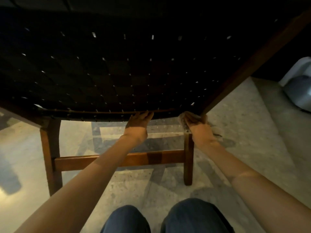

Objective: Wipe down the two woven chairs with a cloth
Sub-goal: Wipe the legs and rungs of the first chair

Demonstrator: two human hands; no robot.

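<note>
Woven chair [117,73] ahead, left hand [140,121] flat on rim, right hand [199,130] clutching cloth [183,121], perhaps bin [298,86] nearby.

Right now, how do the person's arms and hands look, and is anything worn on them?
The left forearm and the right forearm are bare as far as the picture shows; no sleeves appear. The left hand and the right hand wear no gloves. I see no watch, bracelet or ring, though the light is dim. Below, the knees are in dark blue trousers.
</note>
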